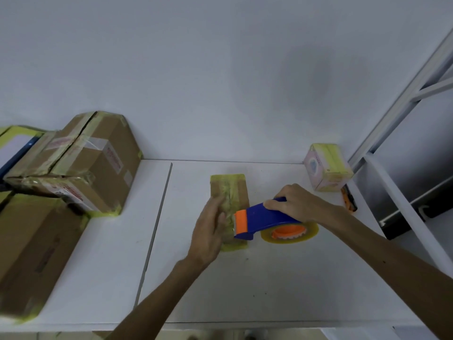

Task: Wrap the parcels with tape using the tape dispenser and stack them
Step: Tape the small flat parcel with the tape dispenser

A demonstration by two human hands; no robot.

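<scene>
I work at a white table (245, 290) made of two panels, with a seam (157, 217) running from near to far left of the middle, set against a plain pale wall (220, 69). On the right a white metal shelf frame (404, 155) rises beside the table edge. In the middle of the table lies the small parcel (229, 187), flat and long, brown with yellowish tape over its ends and down its top. My left hand (210, 231) lies on its near left part, fingers straight and flat against it. My right hand (291, 203) is curled round the handle of the blue tape dispenser (264, 215), whose orange nose touches the parcel's right edge; its tape roll (289, 233) sits low over the table to the right. At the far left stands a stack of taped cardboard boxes (98, 163), and nearer a large box (31, 246), blurred. At the far right corner sits a pink box (327, 168) with yellow tape on top, and just beside it an orange cutter (349, 201), partly hidden by my wrist.
</scene>
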